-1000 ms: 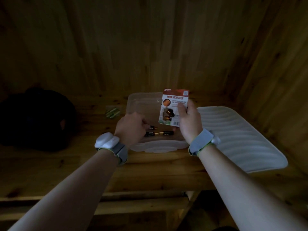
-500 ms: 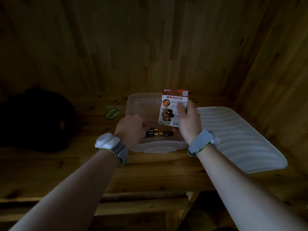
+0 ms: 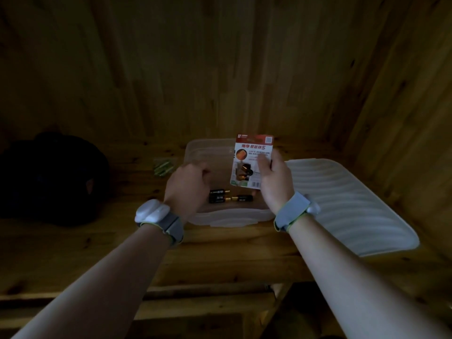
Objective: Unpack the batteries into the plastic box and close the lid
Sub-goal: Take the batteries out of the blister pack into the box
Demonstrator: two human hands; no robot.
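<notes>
Our right hand [image 3: 274, 182] pinched the battery card [image 3: 252, 162] upright over the plastic box [image 3: 230, 216]; our left hand [image 3: 188, 187] curled, contents unclear; three batteries [image 3: 230, 195] lay inside; light, smooth, likely to roll; the lid [image 3: 352, 206] waited beside.

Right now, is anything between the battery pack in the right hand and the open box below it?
Nothing visible blocks it. The battery pack in the right hand is over the open plastic box; the lid lies off to the right. The left hand is at the box's left side, beside loose batteries.
</notes>
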